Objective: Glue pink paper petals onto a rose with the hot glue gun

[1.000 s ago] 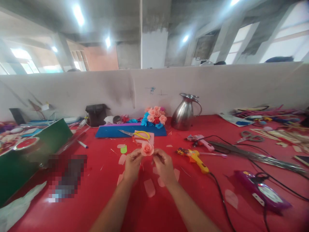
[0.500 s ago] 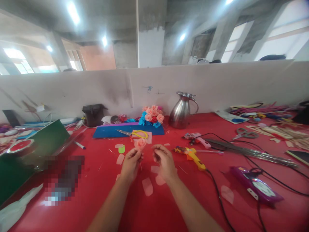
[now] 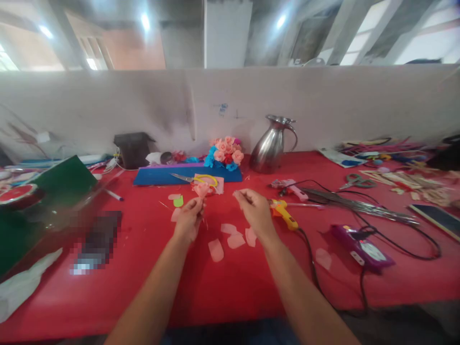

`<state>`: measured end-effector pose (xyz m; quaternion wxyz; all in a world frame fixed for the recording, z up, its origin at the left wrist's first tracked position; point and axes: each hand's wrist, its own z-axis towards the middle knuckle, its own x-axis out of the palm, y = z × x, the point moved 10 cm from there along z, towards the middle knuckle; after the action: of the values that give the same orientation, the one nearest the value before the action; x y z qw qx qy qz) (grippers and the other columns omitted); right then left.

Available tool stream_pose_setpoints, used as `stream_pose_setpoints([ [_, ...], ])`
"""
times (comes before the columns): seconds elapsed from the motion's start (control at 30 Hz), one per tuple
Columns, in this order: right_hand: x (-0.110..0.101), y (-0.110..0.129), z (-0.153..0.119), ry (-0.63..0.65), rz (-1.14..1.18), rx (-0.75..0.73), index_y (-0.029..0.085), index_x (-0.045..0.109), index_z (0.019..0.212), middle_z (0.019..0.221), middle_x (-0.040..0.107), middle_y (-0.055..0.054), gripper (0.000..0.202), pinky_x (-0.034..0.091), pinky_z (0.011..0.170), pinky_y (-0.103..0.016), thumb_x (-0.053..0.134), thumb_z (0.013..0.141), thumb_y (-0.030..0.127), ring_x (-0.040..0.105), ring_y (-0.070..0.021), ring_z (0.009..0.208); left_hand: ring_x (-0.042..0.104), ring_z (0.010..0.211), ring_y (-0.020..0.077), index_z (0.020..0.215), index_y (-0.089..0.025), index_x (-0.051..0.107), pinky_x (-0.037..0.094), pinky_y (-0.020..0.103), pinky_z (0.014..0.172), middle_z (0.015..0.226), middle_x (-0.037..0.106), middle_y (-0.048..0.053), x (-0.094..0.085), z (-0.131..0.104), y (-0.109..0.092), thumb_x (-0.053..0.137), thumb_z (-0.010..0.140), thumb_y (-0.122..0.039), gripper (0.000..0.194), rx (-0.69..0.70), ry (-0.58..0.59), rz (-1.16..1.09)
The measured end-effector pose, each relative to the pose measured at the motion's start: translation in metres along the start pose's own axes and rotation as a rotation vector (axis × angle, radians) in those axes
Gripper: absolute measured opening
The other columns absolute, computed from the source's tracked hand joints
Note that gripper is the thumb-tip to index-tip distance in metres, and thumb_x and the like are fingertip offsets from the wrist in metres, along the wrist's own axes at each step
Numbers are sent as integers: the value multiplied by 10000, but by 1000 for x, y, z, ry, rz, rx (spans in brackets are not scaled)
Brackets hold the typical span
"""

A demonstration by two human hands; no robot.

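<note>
A pink paper rose [image 3: 202,189] is pinched by its base in the fingers of my left hand [image 3: 189,219], bloom upward. To its right, apart from the flower, my right hand [image 3: 257,211] is raised with thumb and fingertips pressed together; anything between them is too small to make out. Below the hands, several loose pink petal pieces, among them a rounded petal [image 3: 216,250], lie on the red tabletop [image 3: 143,287]. Just right of my right hand is a yellow glue gun [image 3: 285,215], its nozzle hidden by that hand. Yellow-handled scissors [image 3: 212,180] rest behind the rose.
Behind are a blue box [image 3: 154,176], a bunch of paper flowers [image 3: 228,152] and a steel jug [image 3: 268,151]. At right, cords run from a purple power strip [image 3: 359,250] near a pink glue gun [image 3: 294,190]. A green board [image 3: 61,184] leans at left.
The view has tilted down, showing the table's front edge. My left hand has tipped the rose so its side shows. My hands are farther apart, and my right covers the yellow glue gun's front.
</note>
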<state>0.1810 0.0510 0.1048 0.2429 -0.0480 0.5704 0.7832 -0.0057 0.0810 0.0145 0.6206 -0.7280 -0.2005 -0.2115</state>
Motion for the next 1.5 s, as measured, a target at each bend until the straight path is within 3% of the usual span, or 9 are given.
stream_pose_setpoints([
  [0.1,-16,2,-2,-11,-148,-24,168,575,669,518,485,37,236,316,500,-219,510,780,366,419,-96,489,398,469,14,734,-147,580,316,128,439,629,518,-49,-10,4,-6,779,549,-301,313,4,-38,-47],
  [0.23,-26,-9,-8,34,-298,7,181,622,732,646,633,-7,116,394,578,-244,525,744,242,554,-138,586,392,465,16,732,-147,567,321,137,443,629,508,-53,-19,7,-10,767,569,-286,293,-4,-63,-91],
  [0.43,4,-23,-19,336,-528,-58,209,687,857,929,692,-47,252,403,832,-309,535,698,85,600,-190,905,358,460,17,697,-149,542,308,145,443,647,497,-50,3,-3,-11,746,601,-254,249,-59,85,-65],
  [0.57,23,-29,-23,422,-567,22,210,684,862,853,703,-42,187,412,731,-264,517,784,178,615,-175,815,400,507,26,708,-151,554,325,139,474,678,517,-31,7,-6,-5,750,602,-278,256,-86,96,-16],
  [0.8,64,-25,-30,577,-844,-103,161,652,740,795,654,-84,89,340,636,-253,608,736,238,563,-196,791,330,450,28,679,-150,567,249,143,427,520,410,-63,6,0,3,732,624,-337,255,-37,113,90],
  [1.1,64,-23,-24,663,-809,-39,175,631,768,783,656,-55,92,280,544,-235,620,708,244,573,-159,686,376,473,18,674,-151,562,291,147,453,630,500,-42,7,2,16,776,564,-313,290,-109,112,20],
  [1.27,69,-28,-29,715,-783,-53,179,618,658,739,657,-61,48,285,542,-242,622,695,210,587,-175,703,381,485,14,691,-142,556,303,138,455,669,514,-30,11,0,16,791,552,-261,298,-148,136,-73],
  [1.37,68,-32,-18,608,-588,-4,179,588,707,739,647,-48,39,329,563,-235,560,734,182,584,-160,693,379,482,11,697,-139,554,311,139,453,670,508,-32,13,-1,14,789,555,-259,300,-131,145,-89],
  [1.5,63,-37,1,375,-90,118,182,556,848,776,631,-21,112,419,654,-250,530,739,189,589,-144,723,377,473,10,702,-144,545,308,133,447,635,476,-50,12,0,14,793,547,-268,318,-130,127,-63],
])
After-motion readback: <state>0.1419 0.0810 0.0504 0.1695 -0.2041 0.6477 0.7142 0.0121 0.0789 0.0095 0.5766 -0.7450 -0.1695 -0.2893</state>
